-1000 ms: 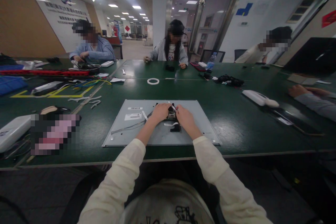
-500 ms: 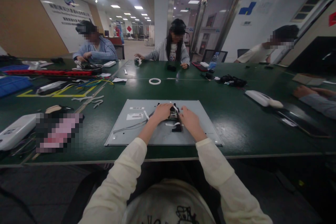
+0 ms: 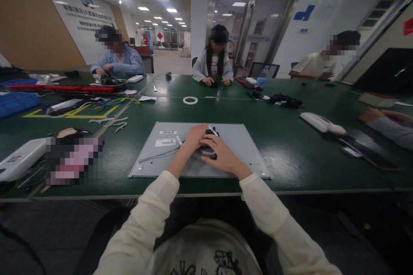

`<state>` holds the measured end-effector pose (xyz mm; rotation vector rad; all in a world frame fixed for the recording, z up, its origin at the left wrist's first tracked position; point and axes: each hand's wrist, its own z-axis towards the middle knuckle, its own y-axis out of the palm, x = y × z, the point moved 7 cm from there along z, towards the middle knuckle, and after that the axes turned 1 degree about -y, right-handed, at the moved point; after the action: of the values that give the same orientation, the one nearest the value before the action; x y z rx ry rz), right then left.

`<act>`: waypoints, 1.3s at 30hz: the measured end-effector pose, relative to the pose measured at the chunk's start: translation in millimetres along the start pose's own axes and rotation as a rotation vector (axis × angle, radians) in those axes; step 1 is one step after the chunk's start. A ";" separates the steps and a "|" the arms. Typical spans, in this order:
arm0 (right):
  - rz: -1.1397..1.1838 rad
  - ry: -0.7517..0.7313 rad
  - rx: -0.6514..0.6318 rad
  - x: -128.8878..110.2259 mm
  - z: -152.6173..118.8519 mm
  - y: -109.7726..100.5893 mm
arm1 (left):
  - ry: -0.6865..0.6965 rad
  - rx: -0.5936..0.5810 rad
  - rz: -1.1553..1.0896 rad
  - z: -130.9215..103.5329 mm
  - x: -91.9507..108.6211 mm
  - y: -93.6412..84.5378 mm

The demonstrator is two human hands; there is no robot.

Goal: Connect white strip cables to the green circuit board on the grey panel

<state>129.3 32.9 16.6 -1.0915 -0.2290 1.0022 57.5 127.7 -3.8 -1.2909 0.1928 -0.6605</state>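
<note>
Since the earlier frame, the right hand (image 3: 222,154) has shifted leftward, from beside the black part (image 3: 209,152) to over it, and now comes close against the left hand (image 3: 194,139). The small circuit board visible between the hands is now mostly covered. Across the table (image 3: 287,146), a co-worker (image 3: 213,62) has drawn one hand back from a small dark object (image 3: 168,76), which stands on the tabletop.

Location: the black part lies around the middle of the grey panel (image 3: 240,139), which is flat on the table, near its front edge.

Fingers: the right thumb and fingers stand wide apart, the black part showing between them; contact cannot be confirmed. The left fingers lie close together over the part's left side; whether they grip anything cannot be told.

Risks noted: a white strip (image 3: 212,129) stands at the far side of the part and could be creased or caught by the crowded fingertips. The grey cable (image 3: 159,157) runs to the left wrist and could be tugged should that arm draw back. Uneven pressure could skid the panel, no clamp being visible. With both hands covering the board, a misplaced finger could bend something unseen.
</note>
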 end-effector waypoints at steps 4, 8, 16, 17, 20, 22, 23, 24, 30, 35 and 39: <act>-0.096 -0.058 -0.151 -11.3 -6.9 9.5 | -0.078 0.210 0.076 -14.8 -14.2 -41.1; -0.166 -0.067 -0.291 -13.9 -12.0 18.5 | -0.152 0.272 0.069 -47.0 -31.8 -70.5; -0.164 -0.090 -0.314 -30.8 -20.3 14.7 | -0.201 0.373 -0.011 -136.2 -50.7 -57.9; -0.161 -0.080 -0.325 -31.1 -21.0 15.3 | -0.215 0.394 -0.018 -142.2 -53.7 -54.4; -0.165 -0.031 -0.338 -28.2 -21.8 17.2 | -0.226 0.439 -0.033 -151.0 -56.9 -50.8; -0.171 0.017 -0.328 -24.0 -22.0 18.0 | -0.227 0.483 -0.022 -153.8 -54.0 -55.8; -0.173 0.039 -0.324 -22.0 -22.3 18.4 | -0.228 0.507 -0.012 -155.3 -51.4 -59.3; -0.174 0.059 -0.323 -20.3 -22.7 19.0 | -0.229 0.527 0.000 -156.9 -48.7 -62.7; -0.192 0.207 -0.311 -7.4 -27.9 16.3 | -0.216 0.523 0.010 -163.4 -41.4 -65.1; -0.213 0.331 -0.262 12.0 -34.4 8.7 | -0.210 0.490 -0.055 -163.5 -46.7 -58.9; -0.252 0.421 -0.218 33.7 -39.6 2.8 | -0.233 0.464 -0.100 -163.3 -48.1 -59.1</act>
<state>170.6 34.2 -15.1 -1.4072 -0.1296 0.5144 -80.9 12.4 -6.9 -0.9215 -0.2088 -0.5899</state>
